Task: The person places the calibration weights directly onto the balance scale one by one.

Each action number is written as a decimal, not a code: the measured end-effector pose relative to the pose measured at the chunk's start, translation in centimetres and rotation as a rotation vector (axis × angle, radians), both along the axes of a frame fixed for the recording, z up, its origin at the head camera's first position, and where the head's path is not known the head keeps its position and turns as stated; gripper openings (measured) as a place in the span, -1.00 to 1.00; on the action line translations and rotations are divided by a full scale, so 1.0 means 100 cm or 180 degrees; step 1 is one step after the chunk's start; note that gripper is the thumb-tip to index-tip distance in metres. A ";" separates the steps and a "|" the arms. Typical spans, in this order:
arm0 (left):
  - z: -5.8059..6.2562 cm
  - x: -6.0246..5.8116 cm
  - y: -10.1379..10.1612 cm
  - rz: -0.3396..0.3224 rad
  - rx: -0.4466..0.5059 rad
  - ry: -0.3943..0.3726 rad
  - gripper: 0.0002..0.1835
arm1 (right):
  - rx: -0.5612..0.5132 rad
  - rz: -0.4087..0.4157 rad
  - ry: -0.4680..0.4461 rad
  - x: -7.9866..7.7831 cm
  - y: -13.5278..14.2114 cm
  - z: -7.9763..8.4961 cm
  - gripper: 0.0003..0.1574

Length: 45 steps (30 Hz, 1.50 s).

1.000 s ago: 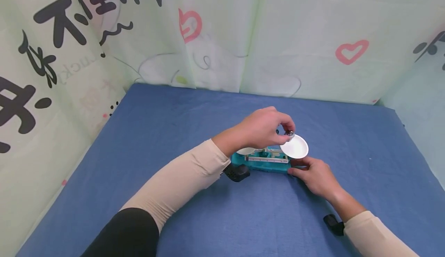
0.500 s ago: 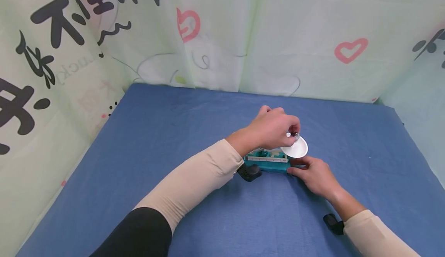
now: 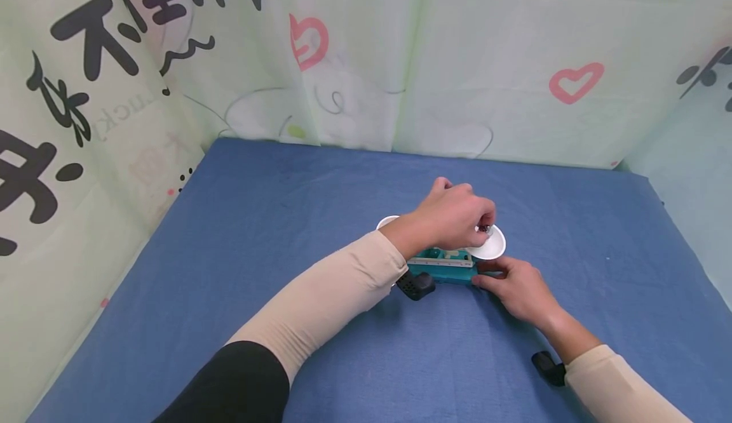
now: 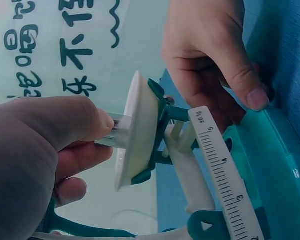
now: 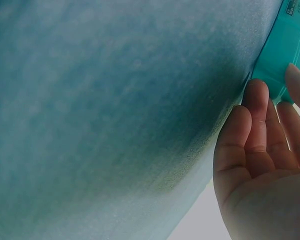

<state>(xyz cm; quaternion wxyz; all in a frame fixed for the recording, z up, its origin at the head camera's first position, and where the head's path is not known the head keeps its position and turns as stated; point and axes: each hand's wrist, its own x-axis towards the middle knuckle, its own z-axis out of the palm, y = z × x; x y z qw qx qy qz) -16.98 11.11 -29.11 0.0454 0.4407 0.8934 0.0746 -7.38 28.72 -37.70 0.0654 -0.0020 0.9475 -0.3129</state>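
Observation:
A teal balance scale (image 3: 446, 275) stands on the blue-covered table. My left hand (image 3: 454, 218) reaches over it to the white right pan (image 3: 494, 247). Between thumb and fingers it pinches a small clear cylinder (image 4: 121, 131) with something dark and shiny inside; in the left wrist view its end meets the pan's face. At the scale's right end, my right hand (image 3: 519, 289) grips the teal base (image 5: 285, 55), thumb on the front and fingers behind. The left pan (image 3: 387, 221) is mostly hidden by my left wrist. A white graduated beam (image 4: 225, 175) runs along the scale.
Blue cloth (image 3: 286, 220) covers the table around the scale. Pale green curtains (image 3: 486, 61) with printed characters and hearts hang behind and at the sides. A black wrist device (image 3: 416, 285) sits under my left forearm, close to the scale's front.
My left hand has moved right and slightly down with the clear cylinder, from the pan's upper left edge to over the pan. The right hand stays on the base.

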 end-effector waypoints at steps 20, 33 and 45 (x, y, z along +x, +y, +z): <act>-0.003 -0.003 0.006 0.0089 -0.0118 0.0008 -0.86 | -0.0044 0.0000 0.0009 -0.004 0.002 -0.001 -0.49; -0.001 -0.004 0.006 0.0154 -0.0064 -0.0180 -0.79 | -0.0028 0.0024 0.0018 -0.006 0.003 -0.002 -0.50; 0.000 -0.004 0.009 0.0149 -0.0157 -0.0241 -0.85 | -0.0025 0.0020 -0.0010 -0.006 0.004 -0.002 -0.50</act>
